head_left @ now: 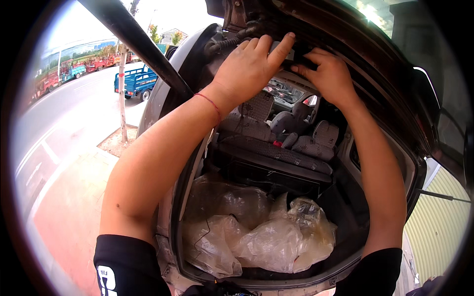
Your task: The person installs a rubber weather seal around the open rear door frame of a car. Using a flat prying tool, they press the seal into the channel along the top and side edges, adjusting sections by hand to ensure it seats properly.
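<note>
Both my arms are raised to the underside of the open tailgate at the top of the car's rear opening. My left hand has its fingers bent over a small grey-and-black part near the hinge side; what exactly it grips is hidden behind the fingers. Just to its right, my right hand is curled at the same dark area, thumb pointing left toward my left hand, with whatever is between its fingers too hidden to name. A dark corrugated hose runs left of my left hand, and a black strut slants down at upper left.
Crumpled clear plastic bags lie in the trunk below my arms, before patterned grey seats. Outside at left are a sidewalk, a thin tree trunk, a blue cargo tricycle and a road. A ribbed pale panel stands at right.
</note>
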`<state>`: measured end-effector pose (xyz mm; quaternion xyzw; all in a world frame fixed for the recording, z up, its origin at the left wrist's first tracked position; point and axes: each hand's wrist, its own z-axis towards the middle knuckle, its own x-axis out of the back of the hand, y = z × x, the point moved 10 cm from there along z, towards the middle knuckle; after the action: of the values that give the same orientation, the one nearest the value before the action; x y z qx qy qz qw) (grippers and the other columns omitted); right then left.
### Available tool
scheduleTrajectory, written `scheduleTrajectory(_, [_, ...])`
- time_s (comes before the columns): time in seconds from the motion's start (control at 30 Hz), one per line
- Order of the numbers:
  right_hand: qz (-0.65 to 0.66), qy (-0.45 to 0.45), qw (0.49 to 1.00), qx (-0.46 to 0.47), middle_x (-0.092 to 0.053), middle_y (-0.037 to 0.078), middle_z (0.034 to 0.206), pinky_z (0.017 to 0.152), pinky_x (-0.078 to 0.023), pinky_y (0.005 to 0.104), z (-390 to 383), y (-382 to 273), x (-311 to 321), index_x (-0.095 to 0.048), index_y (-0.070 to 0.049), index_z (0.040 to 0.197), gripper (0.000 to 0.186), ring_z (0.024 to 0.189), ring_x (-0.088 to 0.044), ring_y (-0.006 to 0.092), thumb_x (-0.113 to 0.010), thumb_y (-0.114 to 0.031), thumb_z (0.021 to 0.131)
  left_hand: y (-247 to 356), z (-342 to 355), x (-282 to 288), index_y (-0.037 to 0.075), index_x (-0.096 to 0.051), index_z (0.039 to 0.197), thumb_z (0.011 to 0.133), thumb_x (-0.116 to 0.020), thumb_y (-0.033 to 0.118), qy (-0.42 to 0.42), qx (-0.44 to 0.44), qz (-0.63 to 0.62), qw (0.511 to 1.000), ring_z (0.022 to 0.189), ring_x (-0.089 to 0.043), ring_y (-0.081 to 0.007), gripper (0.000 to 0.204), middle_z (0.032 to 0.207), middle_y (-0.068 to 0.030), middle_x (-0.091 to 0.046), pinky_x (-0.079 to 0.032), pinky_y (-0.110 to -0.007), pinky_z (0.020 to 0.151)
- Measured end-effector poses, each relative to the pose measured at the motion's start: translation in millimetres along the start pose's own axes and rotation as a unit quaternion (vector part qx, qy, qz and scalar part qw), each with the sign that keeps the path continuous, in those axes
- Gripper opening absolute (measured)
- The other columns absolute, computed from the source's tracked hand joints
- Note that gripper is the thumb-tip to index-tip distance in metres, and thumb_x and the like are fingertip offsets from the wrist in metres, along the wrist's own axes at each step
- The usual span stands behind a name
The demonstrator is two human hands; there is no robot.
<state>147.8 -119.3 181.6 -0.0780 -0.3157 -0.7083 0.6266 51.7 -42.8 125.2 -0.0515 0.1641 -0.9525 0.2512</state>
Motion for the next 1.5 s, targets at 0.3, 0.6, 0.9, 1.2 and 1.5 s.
scheduleTrajectory(0.3, [0.239, -0.118, 0.916, -0.301, -0.071, 0.004, 0.094, 0.083, -0.049, 0.0258, -181, 75, -40, -0.073, 0.002, 0.115, 0.037, 0.089, -0.061, 0.0099, -0.076, -0.031, 0.097, 59, 6, 12, 0.003, -0.064, 0.129, 0.084, -0.063, 0.021, -0.008, -0.233, 0.196, 0.953, 0.097, -0.060, -0.0287, 0.048, 0.112, -0.0152, -0.062, -0.051, -0.044, 0.089])
scheduleTrajectory(0.6, [0.579, -0.288, 0.631, -0.429, -0.063, 0.001, 0.086, 0.050, -0.040, 0.0231, -303, -7, -173, -0.066, 0.001, 0.119, 0.032, 0.061, -0.051, 0.0056, -0.069, -0.026, 0.102, 97, 16, -36, 0.002, -0.072, 0.100, 0.082, -0.065, 0.019, -0.176, -0.239, 0.371, 0.880, 0.087, -0.063, -0.0278, 0.026, 0.095, -0.0121, -0.063, -0.057, -0.042, 0.066])
scheduleTrajectory(0.9, [0.556, -0.131, 0.756, -0.319, -0.064, 0.006, 0.067, 0.051, -0.051, 0.0267, -181, -8, -107, -0.066, 0.002, 0.121, 0.034, 0.051, -0.062, 0.0143, -0.057, -0.029, 0.107, 76, 64, -21, -0.001, -0.070, 0.105, 0.080, -0.073, 0.014, -0.333, -0.201, 0.081, 0.918, 0.094, -0.070, -0.0388, 0.029, 0.095, -0.0200, -0.071, -0.056, -0.048, 0.084])
scheduleTrajectory(1.2, [0.462, -0.077, 0.832, -0.297, -0.058, 0.000, 0.061, 0.042, -0.040, 0.0254, -102, 2, -63, -0.070, 0.001, 0.119, 0.039, 0.044, -0.051, 0.0090, -0.058, -0.033, 0.103, 68, 53, -12, 0.000, -0.070, 0.105, 0.083, -0.070, 0.011, -0.416, -0.104, 0.106, 0.897, 0.089, -0.070, -0.0373, 0.025, 0.090, -0.0191, -0.071, -0.056, -0.045, 0.080])
scheduleTrajectory(1.5, [0.339, -0.213, 0.841, -0.365, -0.044, -0.008, 0.052, 0.033, -0.039, 0.0162, -74, 14, -23, -0.061, 0.008, 0.128, 0.043, 0.035, -0.041, -0.0008, -0.056, -0.028, 0.105, 57, 35, 1, 0.003, -0.072, 0.103, 0.083, -0.069, 0.012, -0.337, -0.183, 0.115, 0.916, 0.084, -0.070, -0.0328, 0.022, 0.086, -0.0173, -0.071, -0.056, -0.044, 0.077])
